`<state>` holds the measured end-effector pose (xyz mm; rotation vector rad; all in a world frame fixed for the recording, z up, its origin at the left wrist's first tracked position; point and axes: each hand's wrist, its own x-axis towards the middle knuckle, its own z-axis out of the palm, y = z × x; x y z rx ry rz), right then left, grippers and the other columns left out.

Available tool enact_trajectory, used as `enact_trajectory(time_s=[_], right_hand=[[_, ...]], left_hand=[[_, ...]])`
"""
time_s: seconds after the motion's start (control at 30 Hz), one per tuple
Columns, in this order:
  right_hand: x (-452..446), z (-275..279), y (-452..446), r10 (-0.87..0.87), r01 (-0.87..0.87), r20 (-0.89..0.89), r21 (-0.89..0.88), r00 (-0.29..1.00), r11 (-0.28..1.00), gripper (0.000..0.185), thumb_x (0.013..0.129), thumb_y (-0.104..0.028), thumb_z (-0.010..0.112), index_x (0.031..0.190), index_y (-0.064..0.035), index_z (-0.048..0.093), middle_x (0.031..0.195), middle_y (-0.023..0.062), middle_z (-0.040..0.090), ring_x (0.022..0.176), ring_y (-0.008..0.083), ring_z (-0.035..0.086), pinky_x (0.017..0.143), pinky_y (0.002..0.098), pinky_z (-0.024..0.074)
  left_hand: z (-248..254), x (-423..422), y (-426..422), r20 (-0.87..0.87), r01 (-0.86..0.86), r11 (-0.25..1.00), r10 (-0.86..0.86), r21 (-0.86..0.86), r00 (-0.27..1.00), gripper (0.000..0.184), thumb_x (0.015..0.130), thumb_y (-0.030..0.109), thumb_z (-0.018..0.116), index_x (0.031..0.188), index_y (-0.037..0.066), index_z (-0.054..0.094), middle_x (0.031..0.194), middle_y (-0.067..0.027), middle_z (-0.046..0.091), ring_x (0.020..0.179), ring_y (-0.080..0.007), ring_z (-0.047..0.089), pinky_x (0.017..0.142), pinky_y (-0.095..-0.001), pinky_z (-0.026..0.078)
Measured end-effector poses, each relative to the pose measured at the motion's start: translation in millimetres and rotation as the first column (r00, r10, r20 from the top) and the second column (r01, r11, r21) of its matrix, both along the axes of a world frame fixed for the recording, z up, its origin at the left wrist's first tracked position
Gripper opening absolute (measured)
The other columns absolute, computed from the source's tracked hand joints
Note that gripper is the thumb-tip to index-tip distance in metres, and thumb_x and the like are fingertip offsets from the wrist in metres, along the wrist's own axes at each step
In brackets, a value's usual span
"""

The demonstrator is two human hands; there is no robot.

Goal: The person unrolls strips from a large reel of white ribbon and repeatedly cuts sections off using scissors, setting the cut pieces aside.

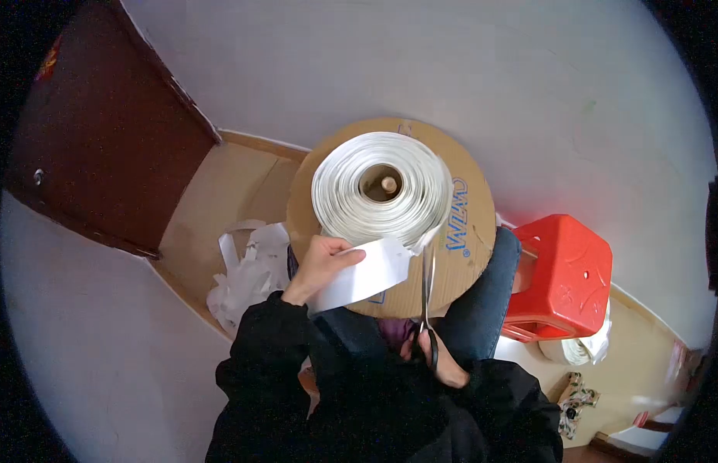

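A thick roll of white strip material lies flat on a round cardboard disc with blue lettering, in front of my lap. My left hand pinches the roll's loose white end, thumb on top, and holds it out toward the front. With my right hand I grip a pair of scissors by the dark handles. The long blades point away from me and reach up to the strip's right side, near where it leaves the roll. Whether the blades touch the strip, I cannot tell.
A heap of white strip pieces lies on the floor to the left. On the right stands a red plastic stool, with another white roll beside it. A brown door is at the upper left, and a wall rises behind the disc.
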<state>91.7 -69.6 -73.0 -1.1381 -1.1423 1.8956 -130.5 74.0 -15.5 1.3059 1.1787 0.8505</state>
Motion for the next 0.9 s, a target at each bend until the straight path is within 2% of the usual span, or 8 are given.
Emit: enact_trajectory(time_s=[0.03, 0.17, 0.2, 0.33, 0.5, 0.67, 0.9], right_hand=[[-1.3, 3.1, -2.3, 0.001, -0.001, 0.004, -0.011, 1.0, 1.0, 0.053, 0.086, -0.055, 0.034, 0.088, -0.0026, 0.042, 0.075, 0.0086, 0.05, 0.069, 0.0157, 0.046, 0.066, 0.026, 0.038], [-0.3, 16.4, -4.6, -0.034, 0.034, -0.011, -0.015, 0.999, 0.999, 0.059, 0.084, -0.06, 0.03, 0.089, -0.0026, 0.042, 0.076, 0.0088, 0.049, 0.069, 0.0159, 0.046, 0.066, 0.0261, 0.0372], [-1.4, 15.1, -4.0, -0.033, 0.033, -0.009, -0.018, 0.999, 0.999, 0.059, 0.084, -0.06, 0.03, 0.089, -0.0026, 0.042, 0.076, 0.0088, 0.049, 0.069, 0.0159, 0.046, 0.066, 0.0261, 0.0372], [-7.1, 3.3, 1.9, 0.108, -0.109, 0.037, 0.018, 0.993, 0.994, 0.059, 0.085, -0.06, 0.026, 0.086, -0.0034, 0.044, 0.076, 0.0089, 0.051, 0.068, 0.016, 0.047, 0.064, 0.0259, 0.0375], [-18.2, 7.8, 16.0, 0.125, -0.12, 0.163, -0.039, 0.979, 0.992, 0.057, 0.084, -0.06, 0.031, 0.089, -0.0038, 0.042, 0.076, 0.0092, 0.051, 0.066, 0.0162, 0.048, 0.062, 0.0254, 0.0377], [-12.4, 3.9, -8.6, 0.035, -0.027, 0.158, -0.055, 0.987, 0.998, 0.055, 0.084, -0.059, 0.034, 0.09, -0.0044, 0.04, 0.075, 0.0095, 0.051, 0.065, 0.0163, 0.048, 0.06, 0.0249, 0.0376], [-13.3, -0.9, -0.6, 0.071, -0.068, 0.145, -0.029, 0.987, 0.997, 0.049, 0.086, -0.051, 0.04, 0.087, -0.0018, 0.04, 0.07, 0.0063, 0.049, 0.063, 0.0145, 0.045, 0.059, 0.0257, 0.0379]], left_hand=[[3.1, 2.0, 2.3, 0.004, -0.001, 1.0, 0.001, -0.011, 1.0, 0.012, 0.074, 0.008, 0.063, 0.068, -0.002, 0.062, 0.055, 0.0002, 0.053, 0.046, -0.0037, 0.04, 0.041, -0.0144, 0.03], [14.8, 11.2, 4.5, 0.343, -0.115, 0.99, 0.079, 0.087, 0.936, 0.013, 0.074, 0.009, 0.063, 0.068, -0.003, 0.062, 0.055, 0.0011, 0.052, 0.046, -0.0037, 0.04, 0.042, -0.0144, 0.032], [9.8, 8.6, 4.8, 0.345, -0.116, 0.99, 0.08, 0.084, 0.935, 0.013, 0.074, 0.009, 0.063, 0.068, -0.003, 0.062, 0.055, 0.0011, 0.052, 0.046, -0.0037, 0.04, 0.042, -0.0144, 0.032], [-31.1, -12.3, 13.8, -0.072, -0.08, 0.996, 0.078, -0.026, 0.994, 0.013, 0.074, 0.01, 0.061, 0.071, -0.002, 0.062, 0.056, -0.0013, 0.055, 0.046, -0.0049, 0.043, 0.043, -0.0145, 0.034], [-48.6, -21.7, 6.5, 0.04, -0.136, 0.988, 0.14, -0.075, 0.989, 0.015, 0.075, 0.012, 0.061, 0.071, -0.002, 0.061, 0.058, -0.0018, 0.055, 0.048, -0.0048, 0.043, 0.044, -0.0143, 0.033], [-30.3, -14.9, 8.2, 0.101, -0.215, 0.964, 0.233, -0.156, 0.967, 0.016, 0.076, 0.012, 0.06, 0.071, -0.003, 0.061, 0.06, -0.0023, 0.055, 0.048, -0.0046, 0.043, 0.044, -0.0142, 0.033], [-37.8, -12.6, 3.9, 0.159, -0.171, 0.974, 0.195, -0.149, 0.968, 0.014, 0.076, 0.011, 0.061, 0.071, -0.002, 0.061, 0.059, -0.0016, 0.054, 0.049, -0.0041, 0.042, 0.044, -0.0141, 0.033]])
